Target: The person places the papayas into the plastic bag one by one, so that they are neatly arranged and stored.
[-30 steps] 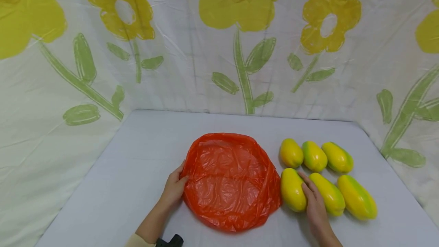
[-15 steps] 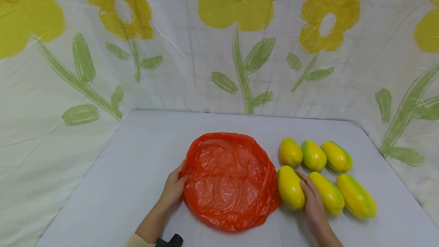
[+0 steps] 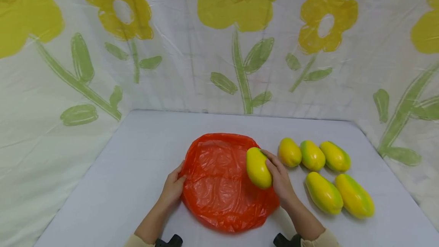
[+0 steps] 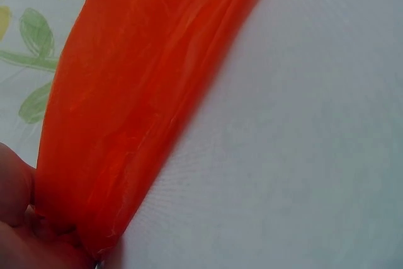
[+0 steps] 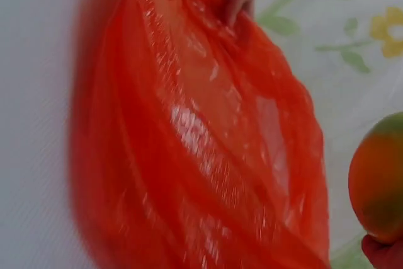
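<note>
A red plastic bag (image 3: pixel 216 190) stands with its round mouth spread wide in the middle of the table. My left hand (image 3: pixel 172 188) pinches the left side of its rim; the left wrist view shows the bag (image 4: pixel 132 105) gathered at the thumb and fingers. In my right hand (image 3: pixel 282 180) is a yellow papaya (image 3: pixel 258 169) with a green streak, held over the right part of the bag's mouth. The right wrist view has this papaya (image 5: pixel 381 181) at its right edge, beside the bag (image 5: pixel 195 143), with a fingertip beneath it.
To the right of the bag lie several more papayas: a back row with one papaya (image 3: pixel 289 152) nearest the bag, and two in front, including one (image 3: pixel 324 193) close to my right forearm. A flowered curtain (image 3: pixel 192 68) hangs behind the white table (image 3: pixel 144 136).
My right hand has picked up the front-row papaya nearest the bag and carried it left and up over the bag's mouth. The left hand and the bag have hardly moved.
</note>
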{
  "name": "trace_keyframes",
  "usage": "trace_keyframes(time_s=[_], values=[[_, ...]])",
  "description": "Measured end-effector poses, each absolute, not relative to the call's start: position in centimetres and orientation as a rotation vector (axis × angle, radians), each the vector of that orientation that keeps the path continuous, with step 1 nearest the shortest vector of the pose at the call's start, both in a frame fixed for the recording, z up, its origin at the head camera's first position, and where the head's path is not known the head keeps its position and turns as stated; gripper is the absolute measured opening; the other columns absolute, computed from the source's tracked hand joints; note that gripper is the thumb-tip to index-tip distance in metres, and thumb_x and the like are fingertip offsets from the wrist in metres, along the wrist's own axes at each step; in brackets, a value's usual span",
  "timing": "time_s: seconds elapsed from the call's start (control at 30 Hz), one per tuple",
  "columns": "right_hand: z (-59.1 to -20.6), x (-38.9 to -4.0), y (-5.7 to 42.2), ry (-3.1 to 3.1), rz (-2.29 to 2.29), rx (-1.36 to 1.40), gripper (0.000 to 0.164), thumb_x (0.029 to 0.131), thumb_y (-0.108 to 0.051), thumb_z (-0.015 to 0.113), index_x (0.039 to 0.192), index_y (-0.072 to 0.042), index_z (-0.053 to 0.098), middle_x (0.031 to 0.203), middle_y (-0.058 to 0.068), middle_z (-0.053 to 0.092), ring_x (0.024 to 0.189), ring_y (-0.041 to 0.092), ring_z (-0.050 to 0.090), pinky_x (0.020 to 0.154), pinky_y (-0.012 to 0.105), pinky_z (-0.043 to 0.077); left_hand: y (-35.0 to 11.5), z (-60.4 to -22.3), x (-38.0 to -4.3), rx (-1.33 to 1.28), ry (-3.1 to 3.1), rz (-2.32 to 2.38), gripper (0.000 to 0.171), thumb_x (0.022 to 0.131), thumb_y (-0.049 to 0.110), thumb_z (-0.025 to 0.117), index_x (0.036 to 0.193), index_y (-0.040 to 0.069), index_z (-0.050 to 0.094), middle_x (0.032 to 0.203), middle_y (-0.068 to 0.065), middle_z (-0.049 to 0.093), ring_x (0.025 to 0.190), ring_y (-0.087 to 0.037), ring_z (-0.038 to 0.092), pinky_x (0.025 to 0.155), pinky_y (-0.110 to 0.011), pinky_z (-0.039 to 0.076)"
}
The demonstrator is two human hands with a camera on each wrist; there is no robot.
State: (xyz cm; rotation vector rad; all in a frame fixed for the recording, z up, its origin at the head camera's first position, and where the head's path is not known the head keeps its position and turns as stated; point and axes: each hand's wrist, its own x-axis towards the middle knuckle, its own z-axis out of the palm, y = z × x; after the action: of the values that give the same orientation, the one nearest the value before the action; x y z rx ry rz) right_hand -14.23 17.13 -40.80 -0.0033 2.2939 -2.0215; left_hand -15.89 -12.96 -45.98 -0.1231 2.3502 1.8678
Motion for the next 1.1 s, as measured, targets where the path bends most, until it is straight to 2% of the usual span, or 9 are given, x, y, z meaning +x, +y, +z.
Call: trace_keyframes(time_s=[0.1, 0.23, 0.37, 0.57, 0.8, 1.1], values=[[-40.5, -15.4, 14.8, 2.278, -2.016, -0.04, 0.041, 0.1, -0.033, 0.033, 0.14, -0.024, 0.038, 0.147, 0.001, 0.035, 0.128, 0.025, 0.035, 0.109, 0.05, 0.03, -13.0, -46.0, -15.9, -0.095, 2.371, 1.867, 0.051, 0.096, 0.004, 0.036, 0.147, 0.004, 0.026, 0.153, -0.012, 0.027, 0.141, -0.033, 0.025, 0.107, -0.044, 0.033], [-40.3, -16.9, 11.7, 2.277, -2.015, -0.059, 0.041, 0.099, -0.036, 0.036, 0.139, -0.028, 0.04, 0.138, 0.002, 0.041, 0.114, 0.025, 0.043, 0.094, 0.037, 0.043, -13.0, -46.0, -15.9, -0.062, 2.384, 1.867, 0.051, 0.096, 0.003, 0.035, 0.146, 0.002, 0.025, 0.153, -0.014, 0.025, 0.141, -0.033, 0.023, 0.11, -0.046, 0.028], [-40.4, -18.4, 8.9, 2.297, -2.024, -0.052, 0.04, 0.098, -0.037, 0.038, 0.137, -0.03, 0.043, 0.131, 0.004, 0.046, 0.106, 0.025, 0.047, 0.085, 0.033, 0.047, -13.1, -46.1, -15.9, -0.053, 2.383, 1.863, 0.051, 0.097, 0.003, 0.034, 0.147, 0.002, 0.024, 0.153, -0.014, 0.025, 0.141, -0.033, 0.023, 0.109, -0.046, 0.028], [-40.8, -20.0, 6.1, 2.263, -2.028, -0.041, 0.041, 0.099, -0.036, 0.038, 0.139, -0.026, 0.041, 0.131, 0.006, 0.048, 0.106, 0.026, 0.049, 0.086, 0.035, 0.049, -13.2, -46.2, -16.0, -0.078, 2.393, 1.848, 0.051, 0.096, 0.003, 0.035, 0.146, 0.003, 0.026, 0.153, -0.012, 0.027, 0.141, -0.031, 0.024, 0.109, -0.044, 0.03], [-41.9, -20.3, 3.5, 2.228, -1.982, -0.064, 0.045, 0.098, -0.038, 0.04, 0.141, -0.025, 0.038, 0.133, 0.005, 0.047, 0.11, 0.025, 0.047, 0.09, 0.044, 0.049, -13.3, -46.3, -16.1, -0.081, 2.421, 1.815, 0.051, 0.095, 0.004, 0.036, 0.145, 0.004, 0.029, 0.153, -0.01, 0.027, 0.142, -0.03, 0.022, 0.11, -0.044, 0.029], [-43.7, -20.3, 2.1, 2.28, -1.971, -0.106, 0.045, 0.097, -0.037, 0.043, 0.14, -0.022, 0.04, 0.13, 0.006, 0.048, 0.111, 0.025, 0.047, 0.089, 0.043, 0.051, -13.3, -46.3, -16.0, -0.076, 2.404, 1.838, 0.051, 0.095, 0.003, 0.036, 0.146, 0.006, 0.03, 0.151, -0.011, 0.031, 0.14, -0.03, 0.027, 0.107, -0.043, 0.034]])
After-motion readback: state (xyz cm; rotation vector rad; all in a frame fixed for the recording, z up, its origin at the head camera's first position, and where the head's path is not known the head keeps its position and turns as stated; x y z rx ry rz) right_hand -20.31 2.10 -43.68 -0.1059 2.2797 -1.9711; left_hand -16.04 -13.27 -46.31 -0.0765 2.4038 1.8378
